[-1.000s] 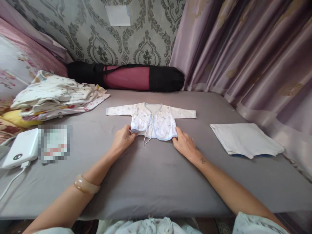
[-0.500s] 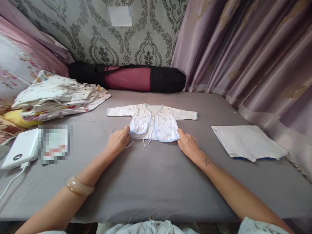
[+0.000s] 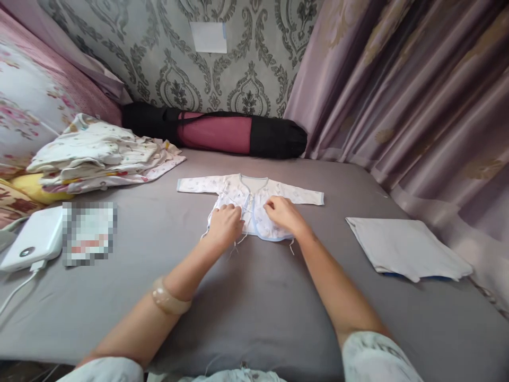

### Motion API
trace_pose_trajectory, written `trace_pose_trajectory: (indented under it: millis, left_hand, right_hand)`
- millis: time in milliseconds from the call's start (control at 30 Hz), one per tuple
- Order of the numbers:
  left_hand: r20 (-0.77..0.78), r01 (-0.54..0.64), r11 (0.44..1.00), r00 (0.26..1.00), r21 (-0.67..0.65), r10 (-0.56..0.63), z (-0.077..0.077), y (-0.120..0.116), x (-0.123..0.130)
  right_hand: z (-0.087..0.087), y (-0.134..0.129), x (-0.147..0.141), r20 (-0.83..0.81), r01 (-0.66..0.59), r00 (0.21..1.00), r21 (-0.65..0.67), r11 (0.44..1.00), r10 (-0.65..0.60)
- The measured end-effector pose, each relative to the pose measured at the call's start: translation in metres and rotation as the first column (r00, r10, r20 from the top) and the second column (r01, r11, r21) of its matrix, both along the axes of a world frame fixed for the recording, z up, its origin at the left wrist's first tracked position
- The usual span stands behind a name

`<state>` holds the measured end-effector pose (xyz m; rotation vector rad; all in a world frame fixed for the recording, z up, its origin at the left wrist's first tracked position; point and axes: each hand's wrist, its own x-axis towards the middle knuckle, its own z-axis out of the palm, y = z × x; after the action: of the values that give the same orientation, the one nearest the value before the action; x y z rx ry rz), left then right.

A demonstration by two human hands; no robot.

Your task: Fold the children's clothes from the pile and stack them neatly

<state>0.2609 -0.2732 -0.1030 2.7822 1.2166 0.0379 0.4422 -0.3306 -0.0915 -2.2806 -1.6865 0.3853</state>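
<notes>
A small white baby jacket (image 3: 260, 212) with pale blue trim and a faint print lies front up on the grey sheet, sleeves spread to both sides. Thin white tie strings hang from its front opening and lower corners. My left hand (image 3: 226, 225) is over the lower left front panel, fingers bent down and closed on the cloth; their tips are hidden. Over the right front panel is my right hand (image 3: 285, 215), thumb and fingers drawn together in a pinch. Whatever it may hold is too small to make out.
A folded white cloth (image 3: 409, 246) lies on the right of the grey sheet (image 3: 254, 297). Heaped printed clothes (image 3: 99, 154), a white power bank (image 3: 34, 239) with its cable and a blurred item (image 3: 89, 233) are at left. A black and pink rolled bag (image 3: 214, 132) lies along the wall.
Both hands have left the jacket's lower side corners and moved inward and up over its front panels. The lower left front panel is now largely covered by my left hand.
</notes>
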Motion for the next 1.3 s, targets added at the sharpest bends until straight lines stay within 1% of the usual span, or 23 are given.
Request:
trace_pose_trajectory:
  millis: [67,167,267,333,467,633,733,767,833,867,900,967,1033,1100,1167,1233,1300]
  left_hand:
    - [-0.054,-0.089,0.996,0.995,0.008,0.089,-0.006,-0.004,0.018]
    - [-0.045,-0.161,0.987,0.986,-0.007,0.161,-0.015,-0.004,0.026]
    - [-0.030,-0.172,0.985,0.985,-0.026,0.171,-0.018,-0.003,0.024]
    - [-0.036,-0.165,0.986,0.986,-0.036,0.164,-0.018,-0.004,0.022]
    - [-0.037,-0.152,0.988,0.988,-0.042,0.150,-0.019,-0.007,0.021]
    - [-0.031,-0.172,0.985,0.985,-0.030,0.171,-0.021,-0.010,0.017]
    - [-0.027,-0.191,0.981,0.981,-0.046,0.190,-0.021,-0.009,0.015]
    - [-0.027,-0.197,0.979,0.980,-0.052,0.195,-0.022,-0.008,0.015]
    - [-0.021,-0.201,0.977,0.980,-0.066,0.200,-0.022,-0.007,0.014]
    - [-0.013,-0.199,0.977,0.980,-0.075,0.199,-0.023,-0.006,0.014]
    - [0.003,-0.193,0.978,0.981,-0.084,0.194,-0.025,-0.005,0.014]
    - [0.053,-0.178,0.979,0.981,-0.101,0.184,-0.029,-0.004,0.015]
    - [0.127,-0.155,0.982,0.977,-0.108,0.168,-0.035,-0.002,0.016]
    - [0.218,-0.120,0.986,0.965,-0.115,0.143,-0.039,-0.001,0.019]
    - [0.311,-0.074,0.988,0.943,-0.136,0.114,-0.043,0.001,0.023]
    - [0.389,-0.039,0.984,0.915,-0.173,0.104,-0.044,0.002,0.027]
    - [0.447,-0.022,0.976,0.887,-0.216,0.119,-0.044,0.004,0.032]
  right_hand:
    - [-0.009,0.026,-0.010,-0.007,0.032,0.999,0.008,0.999,-0.032]
    - [-0.020,0.046,-0.022,-0.022,0.078,0.997,-0.040,0.996,-0.079]
    - [-0.028,0.053,-0.029,-0.005,0.143,0.989,-0.123,0.982,-0.145]
    - [-0.033,0.056,-0.032,0.017,0.185,0.983,-0.143,0.972,-0.185]
    - [-0.040,0.061,-0.039,0.059,0.222,0.975,-0.108,0.969,-0.216]
    - [-0.043,0.063,-0.042,0.066,0.207,0.977,-0.073,0.976,-0.203]
    - [-0.044,0.062,-0.031,-0.004,0.187,0.982,-0.057,0.981,-0.187]
    - [-0.044,0.061,-0.025,-0.056,0.174,0.983,-0.065,0.983,-0.177]
    - [-0.047,0.060,-0.013,-0.214,0.156,0.961,-0.097,0.983,-0.173]
    - [-0.048,0.060,-0.008,-0.313,0.162,0.931,-0.108,0.981,-0.188]
    - [-0.048,0.061,-0.003,-0.415,0.183,0.884,-0.113,0.977,-0.214]
    - [-0.048,0.063,0.003,-0.594,0.258,0.758,-0.108,0.960,-0.271]
    - [-0.044,0.065,0.005,-0.721,0.338,0.621,-0.106,0.935,-0.307]
    - [-0.039,0.067,0.004,-0.803,0.390,0.506,-0.111,0.914,-0.314]
    - [-0.033,0.068,0.002,-0.854,0.414,0.421,-0.119,0.903,-0.306]
    - [-0.028,0.068,0.000,-0.881,0.418,0.367,-0.130,0.899,-0.298]
    - [-0.025,0.068,-0.001,-0.896,0.425,0.330,-0.141,0.894,-0.298]
